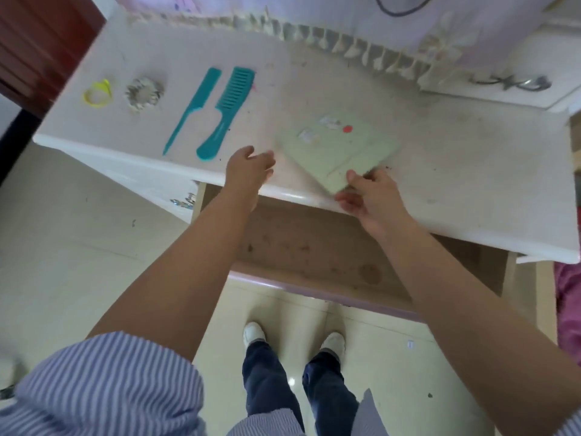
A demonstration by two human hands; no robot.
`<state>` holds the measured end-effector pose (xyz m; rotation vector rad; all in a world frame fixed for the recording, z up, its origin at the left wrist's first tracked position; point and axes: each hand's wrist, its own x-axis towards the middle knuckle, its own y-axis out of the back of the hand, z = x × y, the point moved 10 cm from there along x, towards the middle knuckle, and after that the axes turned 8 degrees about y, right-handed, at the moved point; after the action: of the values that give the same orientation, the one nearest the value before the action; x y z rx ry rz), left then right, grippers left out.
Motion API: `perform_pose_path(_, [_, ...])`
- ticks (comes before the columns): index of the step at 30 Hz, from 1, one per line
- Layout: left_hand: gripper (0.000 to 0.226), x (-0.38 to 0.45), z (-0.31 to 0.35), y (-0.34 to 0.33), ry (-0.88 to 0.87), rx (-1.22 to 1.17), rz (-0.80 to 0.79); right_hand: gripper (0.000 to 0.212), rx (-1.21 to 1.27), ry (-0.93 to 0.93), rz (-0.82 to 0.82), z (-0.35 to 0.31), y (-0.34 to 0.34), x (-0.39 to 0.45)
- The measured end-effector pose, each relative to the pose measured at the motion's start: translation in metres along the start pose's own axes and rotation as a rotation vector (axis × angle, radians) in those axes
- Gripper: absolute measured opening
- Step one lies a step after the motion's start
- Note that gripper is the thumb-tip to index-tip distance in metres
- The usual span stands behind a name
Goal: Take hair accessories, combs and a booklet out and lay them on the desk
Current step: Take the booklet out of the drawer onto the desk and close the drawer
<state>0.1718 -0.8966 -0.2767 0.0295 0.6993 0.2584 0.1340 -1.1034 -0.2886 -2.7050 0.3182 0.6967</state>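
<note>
- Head view looks down on the right hand, which pinches the near corner of a pale green booklet, thumb on top and the other fingers under the edge.
- That corner of the booklet juts a little past the front lip of the white desk; the rest lies flat on the desktop, turned at an angle, reaching away and to the left of the hand.
- Its cover is soft and matte, blurred here, with small pale stickers and one red dot near the far side.
- The left hand rests at the desk's front edge just left of the booklet, fingers loose and spread, holding nothing; whether it touches the cover I cannot tell.
- Further left lie two teal plastic combs side by side: a wide-toothed comb with a rounded handle, and a tail comb that tapers to a thin spike, both pointing their handles toward the person.
- Beyond those, a ruffled whitish scrunchie, and at the far left a thin yellow hair band, each apart from its neighbour.
- Below the hands an open drawer shows a bare, stained brown bottom.
- The desktop is smudged and speckled; a frilled lace trim runs along its back edge.
- Striped blue sleeves, dark trousers and white shoes stand on pale glossy floor tiles.
</note>
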Motion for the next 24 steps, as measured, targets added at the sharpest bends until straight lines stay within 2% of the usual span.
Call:
perform_pose_path(2, [0.049,0.006,0.002,-0.008,-0.085,0.282,0.038,0.026,0.122,-0.079,0.019,0.021,-0.012,0.006])
perform_pose_path(4, [0.042,0.003,0.003,-0.007,-0.206,0.504,0.095,0.029,0.140,-0.142,0.027,0.033,-0.027,0.012])
perform_pose_path(6, [0.037,-0.003,0.003,-0.001,-0.332,0.674,0.133,0.030,0.086,-0.194,-0.012,0.035,-0.042,0.015])
perform_pose_path(8, [0.034,-0.012,0.001,0.004,-0.465,0.819,0.142,0.023,-0.071,-0.213,-0.077,0.032,-0.051,0.014])
perform_pose_path(10, [0.038,-0.027,-0.006,0.004,-0.609,0.969,0.105,0.015,-0.311,-0.125,-0.112,0.028,-0.042,0.014])
perform_pose_path(12, [0.056,-0.045,-0.033,-0.008,-0.751,1.196,-0.025,0.006,-0.792,0.191,-0.190,0.014,-0.028,-0.001])
perform_pose_path(13, [0.068,-0.053,-0.053,-0.013,-0.801,1.315,-0.109,0.024,-1.043,0.352,-0.292,0.017,-0.027,-0.019])
perform_pose_path(14, [0.079,-0.059,-0.075,-0.017,-0.823,1.433,-0.200,0.048,-1.263,0.429,-0.457,0.037,-0.023,-0.037])
perform_pose_path(16, [0.092,-0.072,-0.115,-0.024,-0.875,1.629,-0.342,0.088,-1.728,0.392,-0.751,0.091,0.008,-0.070])
perform_pose_path(17, [0.093,-0.075,-0.127,-0.028,-0.917,1.701,-0.369,0.095,-1.922,0.370,-0.812,0.110,0.029,-0.076])
perform_pose_path(18, [0.092,-0.077,-0.133,-0.030,-0.964,1.733,-0.351,0.094,-2.035,0.349,-0.799,0.120,0.049,-0.076])
perform_pose_path(20, [0.085,-0.076,-0.131,-0.032,-1.065,1.714,-0.250,0.087,-2.061,0.357,-0.677,0.112,0.066,-0.069])
perform_pose_path(22, [0.078,-0.076,-0.124,-0.031,-1.124,1.704,-0.170,0.087,-2.094,0.472,-0.667,0.097,0.058,-0.070])
perform_pose_path(24, [0.075,-0.074,-0.119,-0.030,-1.104,1.737,-0.161,0.090,-2.080,0.619,-0.601,0.084,0.050,-0.076])
